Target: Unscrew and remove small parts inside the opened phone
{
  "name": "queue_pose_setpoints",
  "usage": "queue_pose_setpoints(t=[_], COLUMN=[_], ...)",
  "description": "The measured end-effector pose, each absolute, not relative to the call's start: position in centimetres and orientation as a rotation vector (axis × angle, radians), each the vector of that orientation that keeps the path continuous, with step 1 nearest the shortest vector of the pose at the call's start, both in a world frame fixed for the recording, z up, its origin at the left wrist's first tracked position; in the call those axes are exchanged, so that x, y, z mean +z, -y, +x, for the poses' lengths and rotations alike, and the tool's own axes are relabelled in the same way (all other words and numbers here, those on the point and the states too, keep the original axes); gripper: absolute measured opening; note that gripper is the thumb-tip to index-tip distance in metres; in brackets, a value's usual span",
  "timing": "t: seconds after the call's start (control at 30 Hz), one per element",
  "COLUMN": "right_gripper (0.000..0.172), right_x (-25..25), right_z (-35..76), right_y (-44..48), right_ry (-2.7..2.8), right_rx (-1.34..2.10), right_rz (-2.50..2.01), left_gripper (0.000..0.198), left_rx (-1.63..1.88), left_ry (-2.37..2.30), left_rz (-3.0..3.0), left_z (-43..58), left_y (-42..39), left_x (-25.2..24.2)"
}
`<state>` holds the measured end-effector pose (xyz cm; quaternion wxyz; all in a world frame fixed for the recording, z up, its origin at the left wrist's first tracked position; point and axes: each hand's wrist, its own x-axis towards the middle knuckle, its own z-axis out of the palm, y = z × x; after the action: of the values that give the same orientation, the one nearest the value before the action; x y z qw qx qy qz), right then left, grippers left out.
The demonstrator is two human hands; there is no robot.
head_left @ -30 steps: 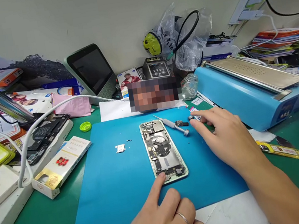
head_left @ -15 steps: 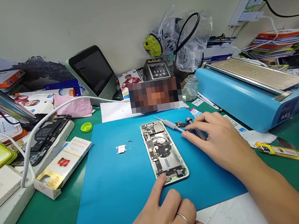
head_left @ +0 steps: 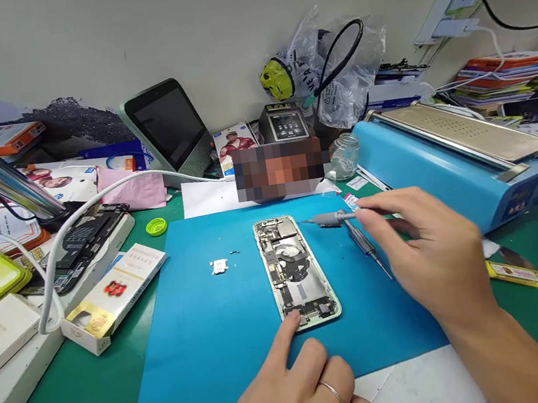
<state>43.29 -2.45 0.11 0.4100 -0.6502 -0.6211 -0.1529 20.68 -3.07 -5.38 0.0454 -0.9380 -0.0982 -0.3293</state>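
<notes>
An opened smartphone [head_left: 296,271] lies on the blue mat [head_left: 209,345], its inner parts and pale green frame exposed. The index finger of my left hand [head_left: 295,379] is stretched out and touches the phone's lower edge; the other fingers curl loosely, holding nothing. Right of the phone, my right hand [head_left: 430,248] pinches the rear end of a slim grey pen-shaped tool [head_left: 327,219] between thumb and fingers. Its thin tip points left, near the phone's upper right edge. A dark screwdriver [head_left: 362,240] lies beneath it on the mat. Left of the phone are a small metal plate [head_left: 219,267] and tiny parts.
A blue machine with a metal top plate [head_left: 471,131] stands at the right. To the left are a cigarette box [head_left: 116,295], a green cap [head_left: 156,227] and a white cable [head_left: 67,225]. A screen device [head_left: 167,126] and a glass jar [head_left: 344,155] stand behind the mat.
My right hand has picked up the grey tool from the mat and moved right with it. The dark screwdriver now shows fully. My left hand stays on the phone.
</notes>
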Motion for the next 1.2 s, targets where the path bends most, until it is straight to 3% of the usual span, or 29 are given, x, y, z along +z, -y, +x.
queue_pose_setpoints(t=[0.2, 0.6, 0.83, 1.2], right_gripper=[0.015, 0.015, 0.048, 0.048], right_x=[0.6, 0.3, -0.6, -0.7], right_z=[43.2, 43.1, 43.0, 42.7], right_y=[3.0, 3.0, 2.5, 2.6], right_ry=[1.363, 1.407, 1.441, 1.405], right_rx=[-0.530, -0.277, 0.033, 0.074], right_rz=[-1.537, -1.594, -1.646, -1.604], left_gripper=[0.030, 0.029, 0.029, 0.031], left_rx=[-0.966, -0.974, -0.963, -1.040], left_ry=[0.327, 0.279, 0.310, 0.303], left_rz=[-2.858, -2.857, -2.860, -2.853], left_z=[20.7, 20.6, 20.6, 20.8], left_y=[3.2, 2.8, 3.0, 2.8], left_x=[-5.5, -5.2, -5.0, -5.0])
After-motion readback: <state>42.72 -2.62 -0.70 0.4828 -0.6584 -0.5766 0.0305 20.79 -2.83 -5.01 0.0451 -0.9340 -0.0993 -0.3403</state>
